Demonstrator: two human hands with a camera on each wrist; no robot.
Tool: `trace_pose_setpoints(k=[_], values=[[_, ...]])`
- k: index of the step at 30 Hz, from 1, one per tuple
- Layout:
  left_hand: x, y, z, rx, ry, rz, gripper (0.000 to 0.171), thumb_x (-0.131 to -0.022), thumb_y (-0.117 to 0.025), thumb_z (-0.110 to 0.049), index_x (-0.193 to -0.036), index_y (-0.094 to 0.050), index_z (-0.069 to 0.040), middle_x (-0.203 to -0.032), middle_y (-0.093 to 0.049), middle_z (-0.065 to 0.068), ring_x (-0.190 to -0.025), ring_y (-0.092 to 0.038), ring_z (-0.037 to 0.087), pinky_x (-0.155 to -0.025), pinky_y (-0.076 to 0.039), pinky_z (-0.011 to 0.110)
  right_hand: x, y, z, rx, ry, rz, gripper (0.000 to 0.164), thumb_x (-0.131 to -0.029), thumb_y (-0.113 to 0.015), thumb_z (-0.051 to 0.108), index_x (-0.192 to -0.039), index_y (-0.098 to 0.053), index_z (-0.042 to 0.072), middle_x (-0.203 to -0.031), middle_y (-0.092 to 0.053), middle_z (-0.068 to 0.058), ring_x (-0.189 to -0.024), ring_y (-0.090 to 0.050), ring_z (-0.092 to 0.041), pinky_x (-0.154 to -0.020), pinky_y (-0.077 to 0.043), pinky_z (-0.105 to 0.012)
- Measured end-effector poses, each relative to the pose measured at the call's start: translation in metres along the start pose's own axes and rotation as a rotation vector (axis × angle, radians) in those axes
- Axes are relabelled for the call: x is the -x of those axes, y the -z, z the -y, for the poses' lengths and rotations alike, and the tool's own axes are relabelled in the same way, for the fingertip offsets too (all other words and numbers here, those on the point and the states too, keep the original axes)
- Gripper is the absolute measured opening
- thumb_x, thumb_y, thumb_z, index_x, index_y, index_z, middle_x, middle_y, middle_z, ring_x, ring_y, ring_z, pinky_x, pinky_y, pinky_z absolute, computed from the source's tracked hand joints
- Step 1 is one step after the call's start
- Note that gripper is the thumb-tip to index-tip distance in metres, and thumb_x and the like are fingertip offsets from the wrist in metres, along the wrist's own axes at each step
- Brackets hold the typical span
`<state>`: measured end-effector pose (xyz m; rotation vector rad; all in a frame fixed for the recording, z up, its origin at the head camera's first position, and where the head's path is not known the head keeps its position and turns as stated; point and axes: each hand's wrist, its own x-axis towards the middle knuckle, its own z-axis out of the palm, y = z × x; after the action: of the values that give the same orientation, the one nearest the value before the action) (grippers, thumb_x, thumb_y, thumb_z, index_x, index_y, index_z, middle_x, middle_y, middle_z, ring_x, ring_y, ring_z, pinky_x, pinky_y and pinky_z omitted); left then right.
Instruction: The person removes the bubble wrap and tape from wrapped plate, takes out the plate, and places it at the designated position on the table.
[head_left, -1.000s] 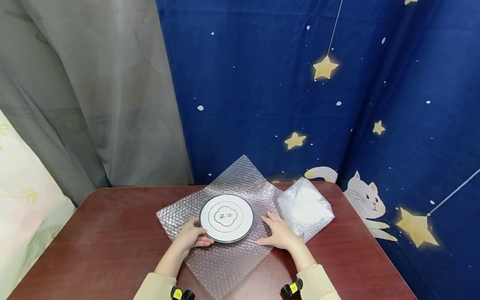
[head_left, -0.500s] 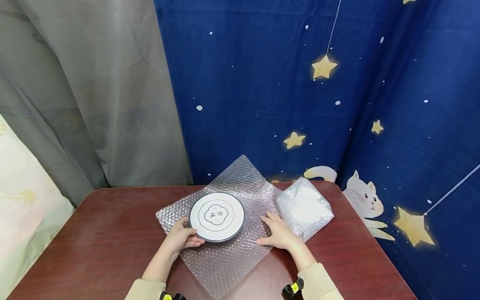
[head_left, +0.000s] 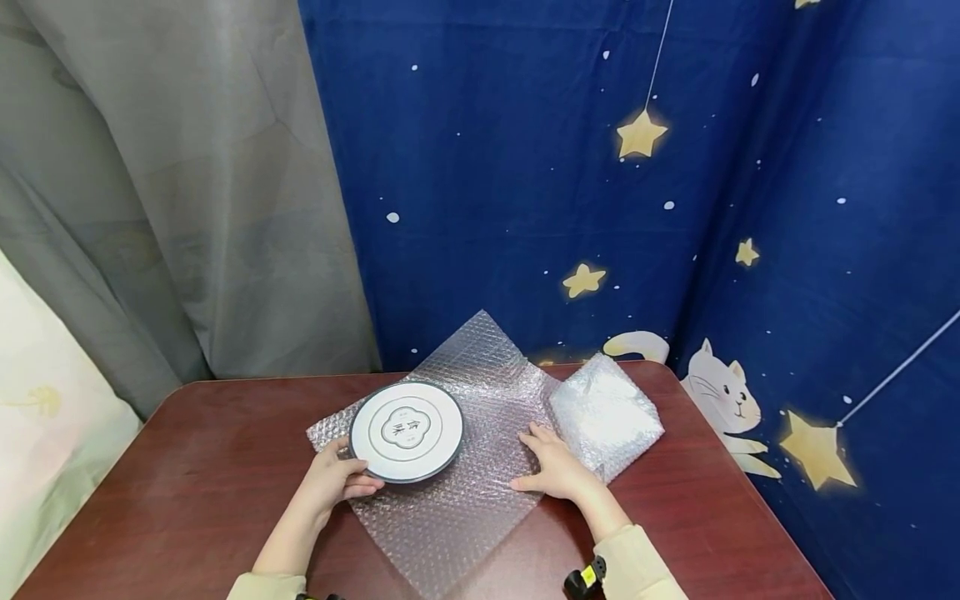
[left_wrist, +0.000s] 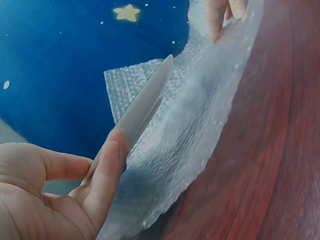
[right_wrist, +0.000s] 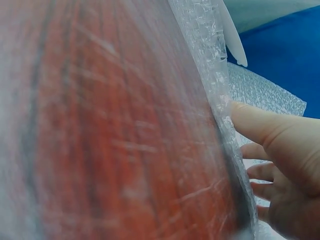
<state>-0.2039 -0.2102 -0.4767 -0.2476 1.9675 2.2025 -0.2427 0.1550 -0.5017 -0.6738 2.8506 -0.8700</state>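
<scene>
A round white plate (head_left: 442, 417) with a dark rim and a printed emblem is in my left hand (head_left: 333, 479). Thumb and fingers pinch its near left edge, and in the left wrist view the plate (left_wrist: 145, 102) stands above the wrap, seen edge-on. Under it a sheet of clear bubble wrap (head_left: 457, 525) lies diamond-wise on the table. My right hand (head_left: 557, 467) rests on the sheet's right part, fingers spread and holding nothing. In the right wrist view the thumb (right_wrist: 260, 122) and fingertips touch the bubble wrap (right_wrist: 210, 60).
A flat bundle wrapped in bubble wrap (head_left: 609, 417) lies at the right, just beyond my right hand, overlapping the sheet's edge. The red-brown wooden table (head_left: 187, 483) backs onto a grey curtain (head_left: 247, 208) and a blue star-patterned curtain (head_left: 487, 183).
My left hand has moved left with the plate, from the middle of the sheet to its left part. The right hand stays on the wrap.
</scene>
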Motion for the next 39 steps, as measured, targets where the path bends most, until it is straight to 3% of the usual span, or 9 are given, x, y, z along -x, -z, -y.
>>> trace_pose_setpoints(k=[22,39], values=[[0.015,0.042,-0.01,0.024,-0.001,-0.092,0.061,-0.095,-0.039,0.008,-0.144,-0.003,0.011,-0.082,-0.062,0.016,-0.069,-0.07,0.025,-0.068,-0.056,0.035,0.0,0.0,-0.001,-0.007,0.0,0.001,0.085,-0.075,-0.079,0.04,-0.138,-0.045,-0.005,-0.147,-0.03,-0.028,-0.136,-0.024,-0.045,-0.105,-0.022,-0.061],[0.025,0.069,-0.011,0.07,-0.008,-0.117,0.064,-0.096,-0.04,0.008,-0.143,0.003,0.009,-0.081,-0.065,0.013,-0.072,-0.07,0.025,-0.071,-0.056,0.035,0.0,0.0,-0.001,-0.007,-0.004,0.004,0.084,-0.076,-0.079,0.039,-0.139,-0.045,-0.005,-0.148,-0.029,-0.028,-0.136,-0.024,-0.045,-0.105,-0.021,-0.061]])
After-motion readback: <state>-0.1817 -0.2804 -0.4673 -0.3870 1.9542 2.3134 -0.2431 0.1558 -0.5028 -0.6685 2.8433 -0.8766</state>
